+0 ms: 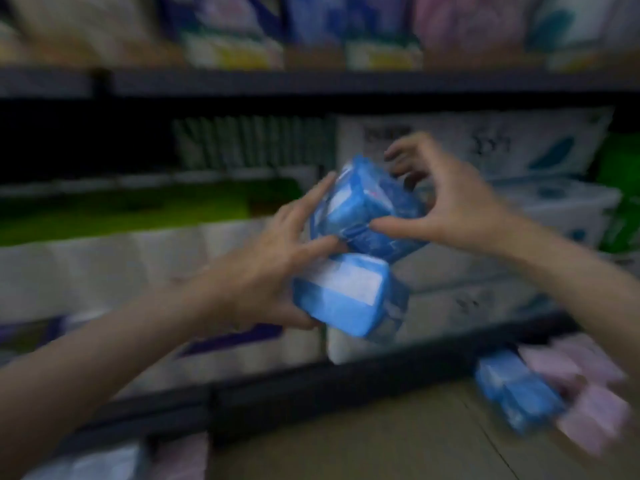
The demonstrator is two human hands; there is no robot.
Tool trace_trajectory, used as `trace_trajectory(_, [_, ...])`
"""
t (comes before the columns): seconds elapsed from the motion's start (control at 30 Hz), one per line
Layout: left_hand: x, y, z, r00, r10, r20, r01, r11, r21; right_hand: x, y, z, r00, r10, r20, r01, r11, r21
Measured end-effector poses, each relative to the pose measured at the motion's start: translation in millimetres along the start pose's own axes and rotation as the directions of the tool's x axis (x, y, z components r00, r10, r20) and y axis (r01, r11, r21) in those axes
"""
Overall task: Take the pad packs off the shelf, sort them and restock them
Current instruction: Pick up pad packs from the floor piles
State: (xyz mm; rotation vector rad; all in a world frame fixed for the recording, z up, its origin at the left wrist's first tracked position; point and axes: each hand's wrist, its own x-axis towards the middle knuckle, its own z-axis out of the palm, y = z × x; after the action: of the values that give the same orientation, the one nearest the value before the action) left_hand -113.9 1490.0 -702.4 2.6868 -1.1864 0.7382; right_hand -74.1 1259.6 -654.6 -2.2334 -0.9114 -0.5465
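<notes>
Two blue pad packs (360,258) stacked between hands; both hands' fingers (398,227) apparently clamped on them.

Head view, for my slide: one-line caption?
Both hands hold two blue pad packs before stocked shelves.

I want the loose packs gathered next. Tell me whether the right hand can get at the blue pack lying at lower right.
Probably not yet: the right hand grips the upper blue pack. The lower-right blue pack lies uncovered.
</notes>
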Motion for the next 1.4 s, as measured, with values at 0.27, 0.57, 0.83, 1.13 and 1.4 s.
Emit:
trace_trajectory(0.27, [-84, -73, -244, 0.918, -0.152, -0.365, 0.271, 0.914, 0.301, 164, -206, 22, 0.821, -0.462, -0.337, 0.481, 0.876, -0.029])
trace_trajectory(0.57, [-159, -134, -356, 0.677, -0.552, -0.487, 0.710, 0.664, 0.235, 284, -313, 95, 0.803, -0.488, -0.342, 0.538, 0.841, 0.062])
trace_trajectory(0.83, [-184, -205, -378, 0.453, -0.811, -0.370, 0.885, 0.458, 0.082, 352, -323, 148, 0.965, -0.259, 0.032, 0.261, 0.955, -0.143])
trace_trajectory(1.13, [-175, -247, -393, 0.449, -0.840, -0.305, 0.891, 0.447, 0.082, 406, -300, 190, 0.968, -0.029, 0.248, 0.130, 0.907, -0.402])
trace_trajectory(1.4, [-159, -272, -371, 0.473, -0.880, -0.040, 0.881, 0.473, 0.011, 392, -315, 153, 0.961, -0.105, 0.257, 0.178, 0.943, -0.280])
